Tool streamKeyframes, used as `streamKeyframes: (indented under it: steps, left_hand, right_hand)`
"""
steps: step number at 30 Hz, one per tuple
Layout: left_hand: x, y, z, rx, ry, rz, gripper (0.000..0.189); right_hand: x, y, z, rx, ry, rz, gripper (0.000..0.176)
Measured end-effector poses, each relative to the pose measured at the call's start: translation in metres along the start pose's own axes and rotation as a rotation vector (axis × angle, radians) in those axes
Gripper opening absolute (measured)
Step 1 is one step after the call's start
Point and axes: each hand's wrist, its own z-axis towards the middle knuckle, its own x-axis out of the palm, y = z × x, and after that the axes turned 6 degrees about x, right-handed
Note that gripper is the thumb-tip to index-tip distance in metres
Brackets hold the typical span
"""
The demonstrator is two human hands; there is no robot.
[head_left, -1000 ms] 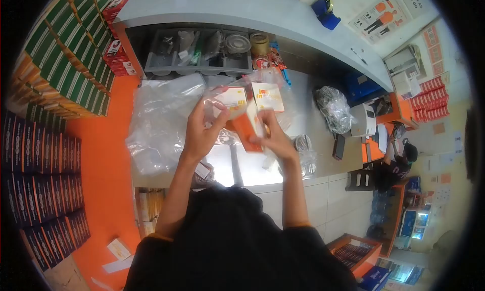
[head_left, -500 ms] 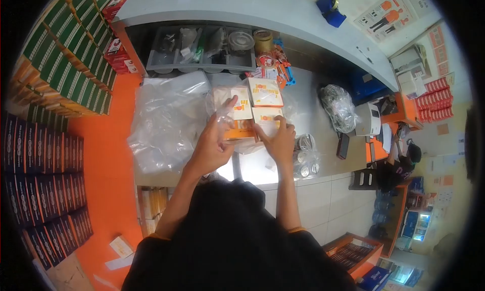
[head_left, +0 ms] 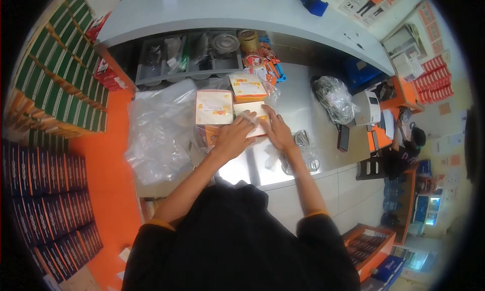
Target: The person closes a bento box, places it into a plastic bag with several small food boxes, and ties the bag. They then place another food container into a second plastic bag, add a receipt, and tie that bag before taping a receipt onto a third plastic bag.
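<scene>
Three small white-and-orange cardboard food boxes sit close together on the metal counter, with clear plastic around them. The left box rests on an orange layer beneath it, and the rear right box stands behind. My left hand reaches across the front right box, its fingers curled over the top. On that same box's right side, my right hand has fingers and thumb at the edge. Part of the front right box is hidden under both hands.
Clear plastic sheets lie on the left of the counter. A grey divided tray stands under the shelf. At right are a wrapped plastic bundle, a phone and a white device. A co-worker is farther right.
My left hand has moved from the left box and its plastic to the front right box. My right hand stays at that box's right side. The camera view has shifted slightly.
</scene>
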Motion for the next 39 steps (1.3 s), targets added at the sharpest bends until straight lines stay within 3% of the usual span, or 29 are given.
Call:
streamKeyframes:
  steps: [1,3,5,6,8,9,11,12,15,16,17,19,21,23,24,25,26,27,29,31,33,34,36,37,39]
  left_hand:
    - [0.006,0.001,0.002,-0.023,0.012,0.073,0.054]
    - [0.012,-0.002,0.005,0.007,-0.044,0.104,0.052]
    - [0.015,-0.006,0.007,-0.044,-0.032,0.161,0.052]
    - [0.017,-0.006,0.009,-0.043,-0.029,0.166,0.052]
    - [0.022,-0.005,0.012,-0.014,-0.03,0.199,0.048]
    - [0.015,-0.009,0.014,-0.018,-0.027,0.2,0.048]
    - [-0.02,-0.024,0.019,-0.13,0.129,-0.107,0.042]
    - [-0.039,-0.029,0.018,-0.136,0.129,-0.102,0.042]
    - [-0.093,-0.023,0.004,-0.231,-0.374,-0.472,0.036]
    - [-0.105,-0.016,-0.002,-0.21,-0.503,-0.577,0.033]
    - [-0.117,-0.015,-0.01,-0.218,-0.509,-0.571,0.033]
    - [-0.138,-0.022,-0.025,-0.416,-0.371,-0.615,0.027]
    - [-0.149,-0.032,-0.033,-0.511,-0.315,-0.566,0.026]
    - [-0.158,-0.032,-0.044,-0.605,-0.265,-0.523,0.026]
    - [-0.167,-0.022,-0.057,-0.378,-0.184,-0.317,0.032]
    - [-0.176,-0.012,-0.07,-0.154,-0.099,-0.108,0.04]
    - [-0.177,0.001,-0.084,-0.2,-0.228,-0.255,0.058]
    - [-0.158,0.011,-0.082,-0.207,-0.235,-0.255,0.058]
    - [-0.1,0.039,-0.064,-0.238,-0.744,-0.39,0.07]
    - [-0.056,0.051,-0.033,-0.134,-0.552,-0.24,0.083]
    - [-0.02,0.066,-0.007,0.074,-0.347,0.173,0.073]
    - [-0.001,0.068,-0.001,0.079,-0.345,0.17,0.073]
    - [0.028,0.064,0.002,-0.26,-0.37,-0.642,0.057]
    - [0.031,0.054,0.007,-0.26,-0.363,-0.642,0.057]
    - [0.031,0.037,0.015,-0.447,-0.935,-1.468,0.029]
  right_hand:
    - [-0.015,-0.006,0.003,-0.036,0.138,0.013,0.052]
    - [-0.053,-0.017,0.008,-0.004,0.177,-0.071,0.046]
    - [-0.086,-0.022,0.009,-0.392,0.303,-0.617,0.034]
    - [-0.102,-0.011,0.008,-0.392,0.299,-0.612,0.034]
    - [-0.135,0.017,0.002,-0.536,0.5,-0.745,0.031]
    - [-0.142,0.027,0.0,-0.539,0.502,-0.741,0.031]
    - [-0.145,0.05,0.0,-0.784,0.43,-0.769,0.029]
    - [-0.146,0.062,0.0,-0.853,0.436,-0.789,0.025]
    - [-0.148,0.093,0.008,-1.047,0.448,-0.789,0.02]
    - [-0.141,0.079,0.009,-1.012,0.464,-0.765,0.017]
    - [-0.142,0.072,0.01,-1.023,0.465,-0.76,0.017]
    - [-0.145,0.07,0.014,-0.735,0.664,-1.066,0.012]
    - [-0.153,0.078,0.021,-0.839,0.585,-0.995,0.007]
    - [-0.153,0.082,0.026,-1.02,0.491,-0.73,0.001]
    - [-0.15,0.082,0.028,-1.031,0.496,-0.732,0.001]
    - [-0.144,0.079,0.028,-0.884,0.336,-0.444,0.006]
    - [-0.137,0.076,0.028,-0.723,0.18,-0.16,0.011]
    - [-0.128,0.072,0.028,-0.73,0.186,-0.16,0.011]
    - [-0.097,0.064,0.027,-0.421,0.001,0.254,0.023]
    - [-0.049,0.05,0.031,-0.337,0.182,0.557,0.026]
    - [-0.02,0.066,0.033,-0.331,0.257,0.682,0.025]
    - [-0.01,0.076,0.033,-0.308,0.303,0.709,0.024]
    - [0.015,0.08,0.037,-0.337,0.251,0.777,0.023]
    - [0.025,0.081,0.04,-0.372,0.205,0.846,0.025]
    - [0.037,0.086,0.045,-0.305,0.197,1.013,0.035]
